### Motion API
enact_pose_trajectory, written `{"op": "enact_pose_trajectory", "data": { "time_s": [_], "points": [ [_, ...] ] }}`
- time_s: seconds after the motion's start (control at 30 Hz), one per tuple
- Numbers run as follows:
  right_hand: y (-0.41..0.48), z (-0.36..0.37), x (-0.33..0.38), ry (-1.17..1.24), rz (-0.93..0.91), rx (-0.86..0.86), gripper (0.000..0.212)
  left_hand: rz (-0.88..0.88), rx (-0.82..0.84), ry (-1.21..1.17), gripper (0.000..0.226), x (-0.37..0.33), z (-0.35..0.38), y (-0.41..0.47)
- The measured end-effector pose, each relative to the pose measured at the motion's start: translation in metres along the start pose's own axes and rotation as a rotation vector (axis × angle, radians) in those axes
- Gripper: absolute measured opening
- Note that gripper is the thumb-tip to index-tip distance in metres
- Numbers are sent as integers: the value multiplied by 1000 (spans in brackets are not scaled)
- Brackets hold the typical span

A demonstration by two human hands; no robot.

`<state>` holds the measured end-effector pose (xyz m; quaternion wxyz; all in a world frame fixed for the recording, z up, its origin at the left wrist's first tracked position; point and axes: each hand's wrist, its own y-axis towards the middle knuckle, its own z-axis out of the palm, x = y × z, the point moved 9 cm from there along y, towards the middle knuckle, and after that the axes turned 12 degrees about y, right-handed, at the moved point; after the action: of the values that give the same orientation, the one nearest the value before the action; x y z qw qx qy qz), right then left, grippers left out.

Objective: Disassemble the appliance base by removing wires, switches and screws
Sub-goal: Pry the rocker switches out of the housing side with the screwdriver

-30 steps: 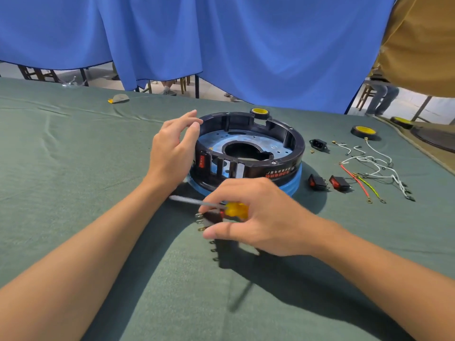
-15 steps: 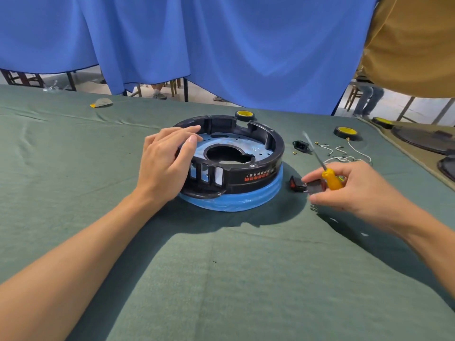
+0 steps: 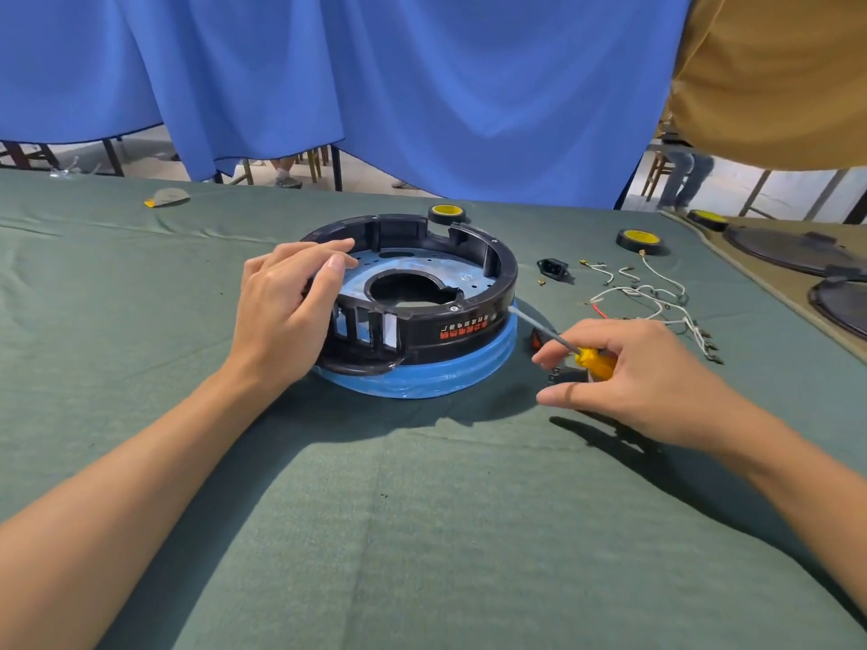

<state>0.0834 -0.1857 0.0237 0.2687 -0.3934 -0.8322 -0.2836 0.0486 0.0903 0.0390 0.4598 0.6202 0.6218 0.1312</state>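
Note:
The round black appliance base (image 3: 469,321) with a blue lower ring stands on the green cloth at the centre. My left hand (image 3: 281,312) rests on its left rim, fingers curled over the edge. Just right of the base, my right hand (image 3: 628,372) grips a yellow-handled screwdriver (image 3: 593,358). Its shaft points up-left toward the base's right side. A red rocker switch (image 3: 536,339) lies partly hidden behind that hand. Loose white, red and yellow wires (image 3: 657,297) lie further right. A black power socket (image 3: 553,268) and small brass screws (image 3: 542,280) sit behind them.
Two yellow-topped black wheels (image 3: 638,240) (image 3: 445,213) lie behind the base. Dark round covers (image 3: 788,248) rest on a tan cloth at the far right. A blue curtain (image 3: 375,86) hangs behind the table. A person in a mustard shirt (image 3: 774,77) stands at the upper right.
My right hand carried the screwdriver from the front of the base to its right side, then lowered the shaft so it points at the base. My left hand stayed on the left rim.

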Motion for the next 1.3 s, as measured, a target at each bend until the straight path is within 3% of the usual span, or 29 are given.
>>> {"op": "enact_pose_trajectory", "data": {
  "time_s": [0.1,0.23,0.37,0.5,0.7,0.9,1.07,1.3],
  "points": [
    [2,-12,-10,-69,66,-11,19,-6,5,-8,35,1,0,0],
    [1,-8,-24,-88,153,113,24,-8,7,-8,35,0,0,0],
    [3,-10,-23,-168,129,52,21,-11,11,6,36,-1,0,0],
    [4,-3,-20,-211,90,92,37,-16,8,15,38,-1,0,-1],
    [5,4,-18,-205,63,31,21,-17,4,16,38,0,0,0],
    [2,-9,-13,-135,28,-109,25,-15,-2,19,38,1,0,0],
    [3,-4,-18,-231,15,-1,19,-17,5,30,36,2,1,0],
    [4,-5,-17,-243,-7,-17,14,-87,6,-73,31,7,-1,1]
  ]
}}
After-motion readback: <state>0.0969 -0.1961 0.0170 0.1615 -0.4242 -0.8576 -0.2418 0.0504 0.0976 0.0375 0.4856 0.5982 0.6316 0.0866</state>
